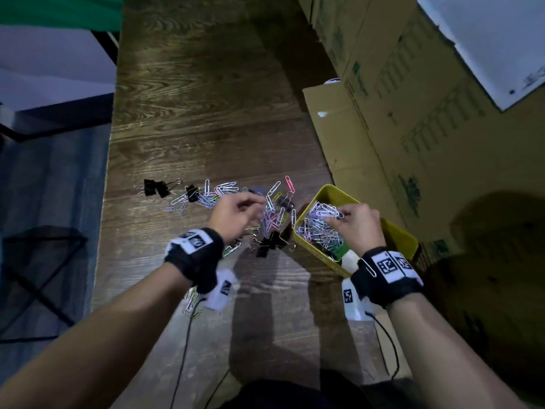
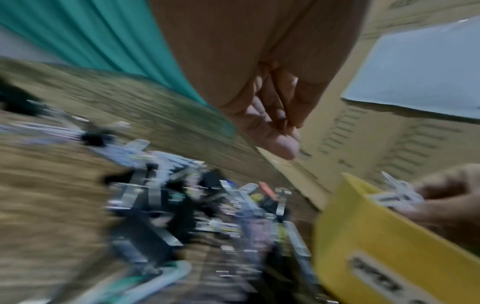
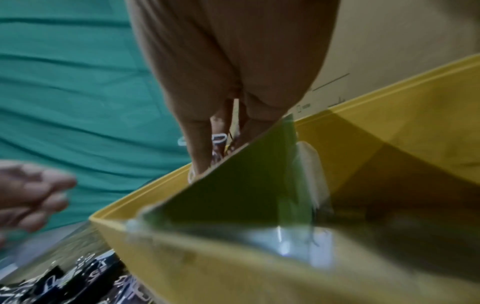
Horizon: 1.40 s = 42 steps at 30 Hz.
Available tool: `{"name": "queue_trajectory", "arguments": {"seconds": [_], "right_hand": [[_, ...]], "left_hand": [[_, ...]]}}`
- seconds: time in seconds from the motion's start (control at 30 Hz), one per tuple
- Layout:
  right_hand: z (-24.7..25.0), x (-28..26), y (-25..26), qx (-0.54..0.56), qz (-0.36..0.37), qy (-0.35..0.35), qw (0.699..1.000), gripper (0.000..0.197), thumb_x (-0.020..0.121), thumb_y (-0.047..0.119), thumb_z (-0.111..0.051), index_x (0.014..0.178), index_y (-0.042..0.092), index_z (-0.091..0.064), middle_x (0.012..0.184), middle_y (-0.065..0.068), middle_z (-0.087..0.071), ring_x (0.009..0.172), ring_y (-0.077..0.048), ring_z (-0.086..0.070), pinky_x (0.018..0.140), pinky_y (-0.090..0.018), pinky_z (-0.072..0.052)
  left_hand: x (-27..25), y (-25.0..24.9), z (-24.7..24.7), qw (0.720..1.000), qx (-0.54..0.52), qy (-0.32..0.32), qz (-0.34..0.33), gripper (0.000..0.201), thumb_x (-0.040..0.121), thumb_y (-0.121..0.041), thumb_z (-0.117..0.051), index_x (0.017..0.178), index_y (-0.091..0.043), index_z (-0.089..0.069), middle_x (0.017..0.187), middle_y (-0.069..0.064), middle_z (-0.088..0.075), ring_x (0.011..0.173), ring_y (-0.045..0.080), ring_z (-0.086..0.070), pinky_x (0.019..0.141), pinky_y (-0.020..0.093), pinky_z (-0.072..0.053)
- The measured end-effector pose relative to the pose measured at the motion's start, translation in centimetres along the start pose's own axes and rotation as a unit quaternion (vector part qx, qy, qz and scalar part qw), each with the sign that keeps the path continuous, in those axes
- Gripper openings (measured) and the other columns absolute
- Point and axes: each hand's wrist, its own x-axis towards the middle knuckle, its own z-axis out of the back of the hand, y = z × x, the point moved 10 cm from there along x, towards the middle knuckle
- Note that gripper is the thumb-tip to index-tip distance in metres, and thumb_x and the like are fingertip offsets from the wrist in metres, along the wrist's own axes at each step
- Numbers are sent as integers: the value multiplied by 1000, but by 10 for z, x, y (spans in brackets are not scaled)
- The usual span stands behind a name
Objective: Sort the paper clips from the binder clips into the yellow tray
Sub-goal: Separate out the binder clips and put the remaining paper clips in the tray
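Pinching a small bunch of paper clips [image 1: 331,210] between thumb and fingertips, right hand [image 1: 355,224] poised over the yellow tray [image 1: 396,231], grip closed on the wire loops just above the heap already lying inside; seen too in the right wrist view as pale loops between the fingers [image 3: 200,144] at the tray's rim. Left hand [image 1: 233,212] hovering over the mixed pile [image 1: 250,208] on the counter [image 1: 206,113], fingers loosely curled, nothing visibly held, though the left wrist view too blurred to be sure. Still scattered on the counter just left of the tray: many coloured paper clips tangled with black binder clips [image 1: 272,242], two more binder clips [image 1: 156,187] lying apart at the far left of the spread; tray apparently well filled, so sorting judged perhaps past halfway. For a clean drop: open the pinch low over the heap, not from height, so nothing bounces over the rim; check for any clip hooked on a finger or on its neighbour before pulling away. For the left: pick wire clips off the top of the pile, shaking off any binder clip handle snagged in them. Beyond, cardboard boxes [image 1: 413,128] standing against the counter's right edge, close behind the tray.
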Motion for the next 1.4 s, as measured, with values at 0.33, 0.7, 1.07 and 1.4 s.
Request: {"name": "queue_trajectory", "arguments": {"seconds": [0.33, 0.7, 1.07, 1.4], "right_hand": [[-19, -12, 52, -75, 147, -50, 985, 26, 85, 23, -68, 110, 15, -68, 112, -9, -65, 90, -20, -61, 86, -32, -51], [-177, -112, 95, -153, 321, 238, 904, 34, 93, 29, -57, 126, 20, -57, 121, 2, -52, 106, -13, -54, 88, -21, -44], [-291, -151, 93, -318, 287, 276, 861, 79, 86, 6, -58, 148, 6, -10, 134, -18, -35, 125, -35, -39, 99, -46, -44], [-283, -139, 102, -297, 341, 254, 855, 86, 81, 4, -67, 148, 11, -13, 138, -13, -30, 125, -30, -32, 103, -38, -37]], "left_hand": [[-45, 131, 130, 918, 395, -7, 44, 40, 86, -2, -55, 126, -9, -56, 136, 12, -51, 114, 31, -55, 99, 33, -40], [-139, 172, 71, 901, 431, 43, 20, 59, 82, -11, -42, 141, -11, -36, 152, 7, -27, 141, 21, -25, 113, 40, -20], [-155, 157, 93, 922, 362, -118, 75, 42, 58, -1, -53, 99, -7, -60, 89, 17, -53, 84, 37, -51, 78, 44, -50], [-172, 168, 116, 934, 273, -179, 144, 33, 67, -3, -57, 100, -8, -60, 94, 18, -50, 90, 39, -52, 86, 42, -46]]}}
